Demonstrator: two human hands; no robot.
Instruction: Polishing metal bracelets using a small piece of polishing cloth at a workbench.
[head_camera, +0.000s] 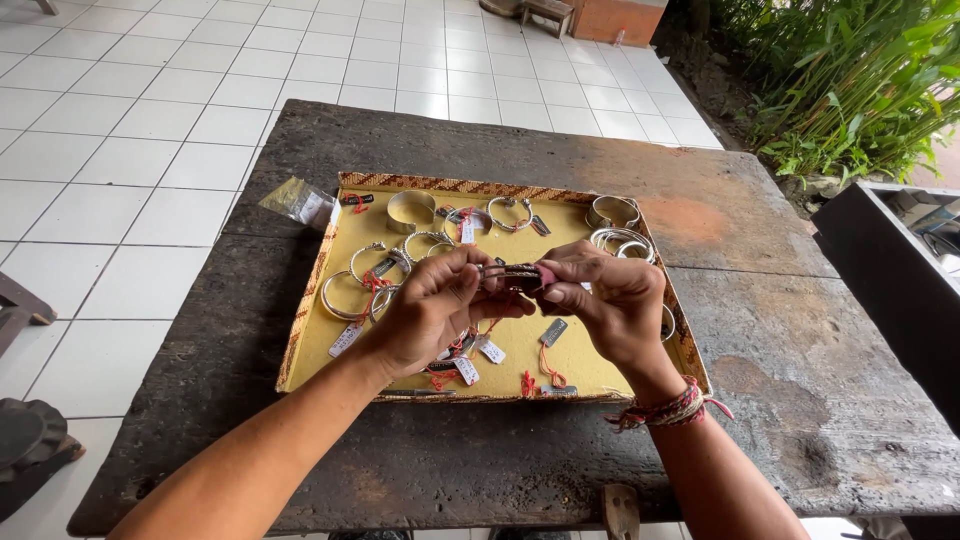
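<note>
Shiny metal bangles (372, 283), yellow matt tray (560, 225), rough weathered wood table (780, 340).

**Worn Wooden Table Bearing One Tray**

A dark, weathered wooden table (760, 340) is standing on a white tiled floor (120, 150). Its top is showing stains and a reddish patch toward the far right. A shallow tray (300, 340) with a yellow lining and a woven patterned rim is lying directly on it, left of centre. A small clear plastic bag (297, 201) is resting on the tabletop, just beside the tray's far left corner. A short wooden peg (620, 510) is sticking up at the near edge.
</note>
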